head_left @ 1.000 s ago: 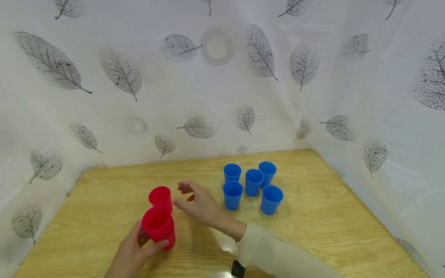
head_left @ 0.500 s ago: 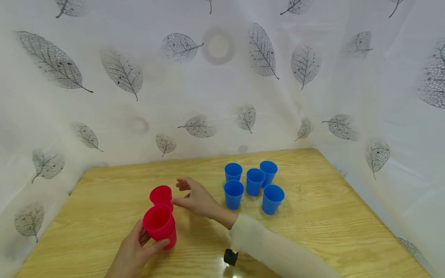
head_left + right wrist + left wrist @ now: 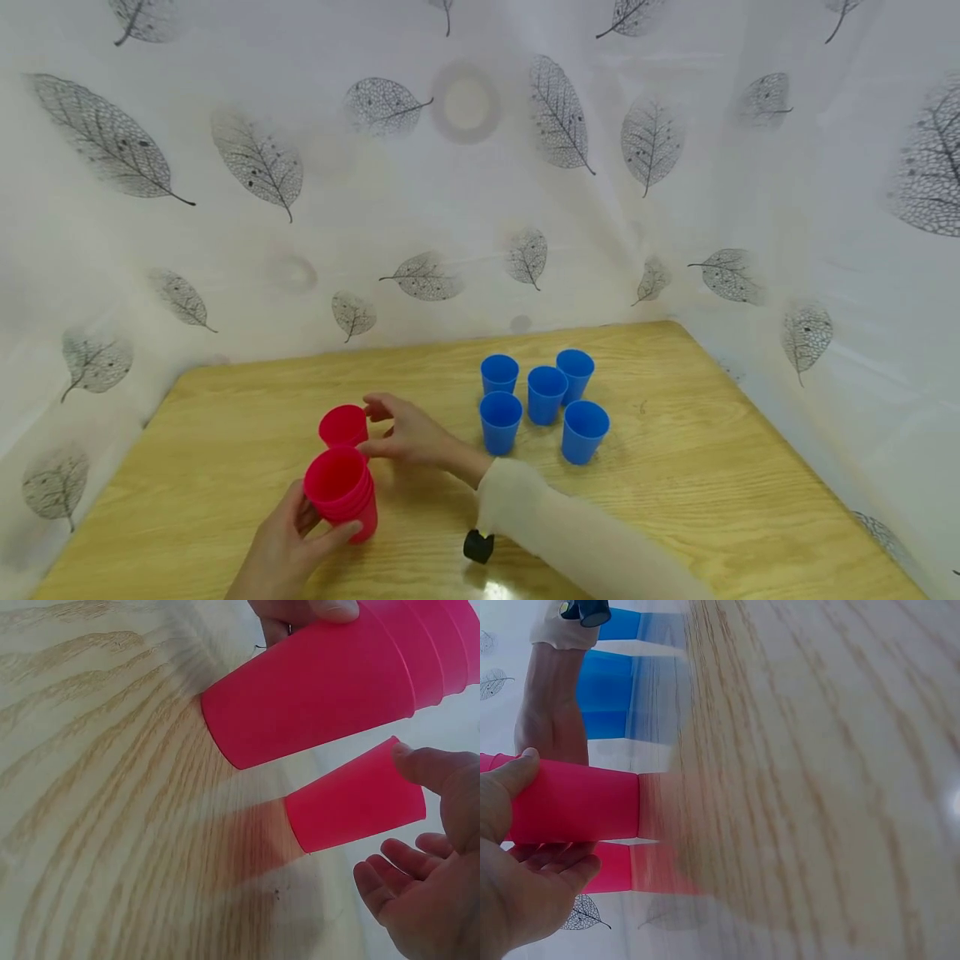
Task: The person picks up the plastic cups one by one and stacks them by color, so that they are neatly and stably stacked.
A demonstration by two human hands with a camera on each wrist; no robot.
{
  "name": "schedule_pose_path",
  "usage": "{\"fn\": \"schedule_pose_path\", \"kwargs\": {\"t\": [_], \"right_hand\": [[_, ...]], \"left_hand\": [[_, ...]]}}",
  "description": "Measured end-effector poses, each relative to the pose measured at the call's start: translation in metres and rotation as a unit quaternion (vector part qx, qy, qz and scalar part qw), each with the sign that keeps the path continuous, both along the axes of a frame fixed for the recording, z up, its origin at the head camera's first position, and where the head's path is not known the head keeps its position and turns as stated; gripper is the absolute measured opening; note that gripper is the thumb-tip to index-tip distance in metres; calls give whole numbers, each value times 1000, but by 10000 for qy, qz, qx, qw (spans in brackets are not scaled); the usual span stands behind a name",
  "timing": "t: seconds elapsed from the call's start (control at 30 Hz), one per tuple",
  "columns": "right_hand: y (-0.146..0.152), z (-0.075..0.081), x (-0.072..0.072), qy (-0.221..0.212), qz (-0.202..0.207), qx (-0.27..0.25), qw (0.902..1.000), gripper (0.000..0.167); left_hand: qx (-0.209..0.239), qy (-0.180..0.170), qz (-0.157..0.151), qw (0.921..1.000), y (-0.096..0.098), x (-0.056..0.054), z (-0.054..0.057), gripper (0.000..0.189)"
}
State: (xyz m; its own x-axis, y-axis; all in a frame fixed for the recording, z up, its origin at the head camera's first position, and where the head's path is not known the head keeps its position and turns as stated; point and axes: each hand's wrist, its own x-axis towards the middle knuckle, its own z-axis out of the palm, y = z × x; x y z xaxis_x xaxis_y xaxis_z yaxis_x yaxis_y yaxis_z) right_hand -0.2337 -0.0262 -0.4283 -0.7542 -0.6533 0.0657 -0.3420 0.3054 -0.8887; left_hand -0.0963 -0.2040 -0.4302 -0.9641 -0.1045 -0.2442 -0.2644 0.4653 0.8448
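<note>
My left hand [image 3: 281,537] grips a stack of nested red cups [image 3: 354,510], its thumb on the near side. The stack stands upright on the wooden table, its base on the surface in the left wrist view. Just behind it stands a single red cup [image 3: 342,425], partly covered by the stack in the head view. At that cup's right side is my right hand [image 3: 412,433], fingers spread and loosely bent. In the right wrist view its thumb [image 3: 431,766] is right at the single cup's rim, while the other fingers [image 3: 390,877] stay apart from the wall.
Several blue cups [image 3: 500,423] stand upright in a loose cluster right of my right hand. A small black device [image 3: 478,546] hangs under the right sleeve. Behind the table [image 3: 675,500] hangs a pale curtain [image 3: 480,200] printed with grey leaves.
My right hand has moved a little left, closer to the single red cup, its thumb now at the rim. The left hand and its stack stay in place.
</note>
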Motion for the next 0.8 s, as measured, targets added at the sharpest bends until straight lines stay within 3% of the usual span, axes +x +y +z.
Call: {"fn": "schedule_pose_path", "kwargs": {"t": [0.23, 0.4, 0.8], "right_hand": [[-10, -6, 0, -21, 44, -168, 9998, 73], [-15, -8, 0, -97, -144, -129, 9998, 73], [-23, -14, 1, 270, -129, -533, 9981, 59]], "left_hand": [[-10, 72, -31, 10000, -1, 1, -2, 90], [-49, 33, -40, 10000, -1, 1, -3, 94], [40, 48, -20, 10000, -1, 1, -1, 90]]}}
